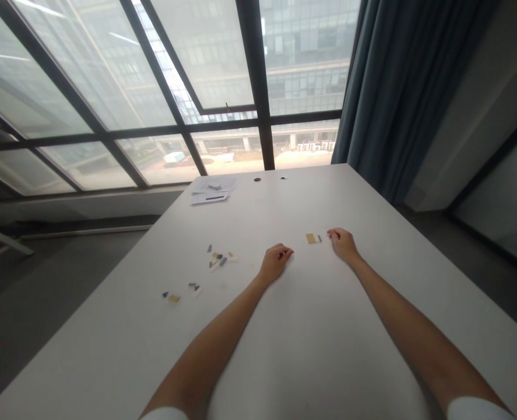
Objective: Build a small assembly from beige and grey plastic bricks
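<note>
My left hand (pixel 274 262) rests on the white table with its thumb and fingers pinched together. Whatever it may hold is too small to make out. To its right lies a flat tan block piece (pixel 310 238), with a pale strip and a small grey piece (pixel 319 238) at its right side. Just right of these is my right hand (pixel 343 242), fingertips closed and pointing toward them. A small dark spot shows at its fingertips, but I cannot tell what it is. Both hands are apart from the tan piece.
Loose grey, tan and cream pieces (pixel 217 260) lie scattered left of my left hand, with several more (pixel 173 298) nearer the left edge. Papers (pixel 212 189) lie at the table's far left corner. A round dark disc (pixel 257 179) sits near the far edge of the table (pixel 284 350).
</note>
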A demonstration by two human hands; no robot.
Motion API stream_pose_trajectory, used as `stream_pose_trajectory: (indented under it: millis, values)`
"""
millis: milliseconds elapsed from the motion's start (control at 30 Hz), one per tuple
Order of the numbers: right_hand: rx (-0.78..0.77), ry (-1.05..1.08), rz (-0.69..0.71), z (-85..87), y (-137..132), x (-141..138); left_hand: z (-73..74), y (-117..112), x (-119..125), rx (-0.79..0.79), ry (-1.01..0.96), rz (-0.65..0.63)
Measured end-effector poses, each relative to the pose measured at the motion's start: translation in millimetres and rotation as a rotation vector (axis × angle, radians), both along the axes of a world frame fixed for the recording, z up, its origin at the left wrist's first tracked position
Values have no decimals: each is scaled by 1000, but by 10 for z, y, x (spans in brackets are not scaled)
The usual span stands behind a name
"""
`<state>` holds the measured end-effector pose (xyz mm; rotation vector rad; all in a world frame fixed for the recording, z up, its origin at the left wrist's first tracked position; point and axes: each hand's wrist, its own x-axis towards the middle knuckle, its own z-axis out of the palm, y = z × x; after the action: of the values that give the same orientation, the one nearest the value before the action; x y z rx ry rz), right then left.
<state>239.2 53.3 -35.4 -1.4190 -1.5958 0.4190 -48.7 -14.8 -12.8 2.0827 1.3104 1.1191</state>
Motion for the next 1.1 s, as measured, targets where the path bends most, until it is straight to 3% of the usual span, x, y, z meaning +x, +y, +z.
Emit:
stream_pose_trajectory:
  millis: [100,267,533,633,1100]
  values:
    - [36,-12,-17,50,-42,-12,38,-14,24,7,65,-32]
    - [80,-1,-47,107,-296,-178,97,-166,-56,-3,97,51]
    - [-10,89,161,149,-991,-1042,43,-709,-332,-97,194,28]
    - [-42,93,184,114,-1172,-1222,21,-826,-340,-84,194,41]
    - [-42,39,185,69,-1244,-1238,82,-897,-252,-64,274,13]
